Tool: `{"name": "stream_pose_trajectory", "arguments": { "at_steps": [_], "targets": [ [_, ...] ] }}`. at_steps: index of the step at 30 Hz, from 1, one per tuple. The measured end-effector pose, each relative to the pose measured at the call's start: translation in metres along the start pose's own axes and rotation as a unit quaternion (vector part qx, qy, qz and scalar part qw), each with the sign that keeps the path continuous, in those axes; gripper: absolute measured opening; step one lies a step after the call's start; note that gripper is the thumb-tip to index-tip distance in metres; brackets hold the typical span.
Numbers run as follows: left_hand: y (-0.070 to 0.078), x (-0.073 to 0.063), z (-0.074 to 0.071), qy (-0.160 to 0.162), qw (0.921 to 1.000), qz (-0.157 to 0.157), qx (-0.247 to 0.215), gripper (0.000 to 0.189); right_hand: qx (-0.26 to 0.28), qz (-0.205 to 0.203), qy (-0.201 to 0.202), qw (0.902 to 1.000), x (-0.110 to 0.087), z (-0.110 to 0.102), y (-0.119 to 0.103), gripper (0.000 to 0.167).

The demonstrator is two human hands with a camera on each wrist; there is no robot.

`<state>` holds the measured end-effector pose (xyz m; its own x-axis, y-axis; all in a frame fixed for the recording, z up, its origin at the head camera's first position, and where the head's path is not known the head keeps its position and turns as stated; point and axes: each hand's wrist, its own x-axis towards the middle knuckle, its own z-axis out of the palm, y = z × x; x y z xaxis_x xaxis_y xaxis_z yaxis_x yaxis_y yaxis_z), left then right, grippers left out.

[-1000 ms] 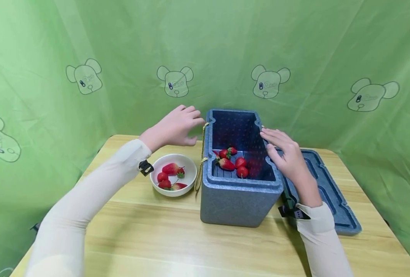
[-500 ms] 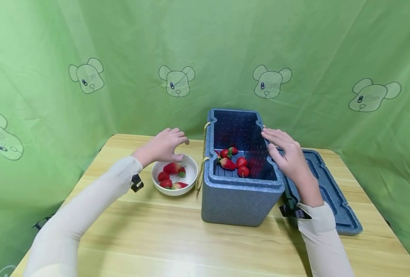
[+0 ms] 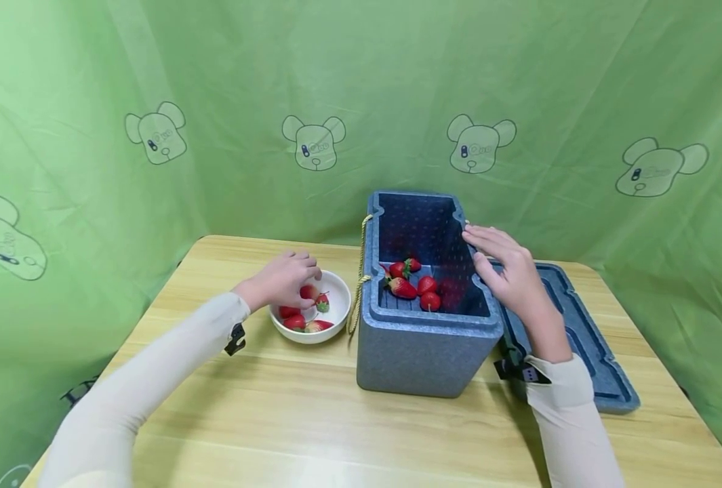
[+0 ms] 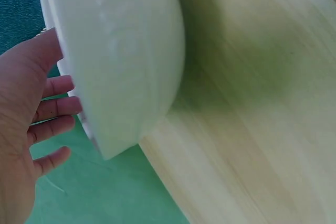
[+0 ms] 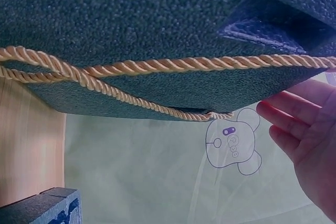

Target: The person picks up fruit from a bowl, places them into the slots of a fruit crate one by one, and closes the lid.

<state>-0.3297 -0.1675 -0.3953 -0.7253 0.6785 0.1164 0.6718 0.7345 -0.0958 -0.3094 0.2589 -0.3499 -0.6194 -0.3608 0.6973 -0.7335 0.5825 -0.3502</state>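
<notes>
My left hand (image 3: 284, 279) reaches over the left side of a white bowl (image 3: 312, 340), its fingers spread loosely above the strawberries (image 3: 318, 326) inside. In the left wrist view the fingertips of that hand (image 4: 31, 114) dip behind the bowl's rim, so what they touch is hidden. My right hand (image 3: 507, 268) lies with straight fingers along the right rim of a blue-grey foam box (image 3: 422, 362). Several more strawberries (image 3: 402, 288) lie on the floor of this open-topped box. The right wrist view shows the right hand (image 5: 310, 129) at the box's edge.
The box lid (image 3: 586, 346) lies flat on the wooden table (image 3: 263, 420), right of the box. A twisted gold cord (image 5: 210, 64) runs along the box's side; another gold cord (image 3: 361, 271) hangs between box and bowl. A green curtain (image 3: 391, 81) stands behind.
My left hand has moved from beside the box's left rim leftward and down into the bowl. The right hand stays on the box rim.
</notes>
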Motion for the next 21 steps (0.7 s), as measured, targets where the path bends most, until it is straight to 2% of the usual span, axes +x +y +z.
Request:
{"name": "stream_pose_trajectory", "arguments": {
  "at_steps": [9,21],
  "targets": [
    [-0.001,-0.0011,0.0051,-0.009,0.9999,0.007,0.003,0.041,0.007,0.007,-0.006,0.9999,-0.0001,-0.0004,0.0002,0.036],
    [0.0016,-0.0004,0.008,-0.021,0.999,0.009,0.037,0.041,0.003,0.005,-0.008,0.9999,0.0001,-0.0014,0.0002,0.036]
  ]
}}
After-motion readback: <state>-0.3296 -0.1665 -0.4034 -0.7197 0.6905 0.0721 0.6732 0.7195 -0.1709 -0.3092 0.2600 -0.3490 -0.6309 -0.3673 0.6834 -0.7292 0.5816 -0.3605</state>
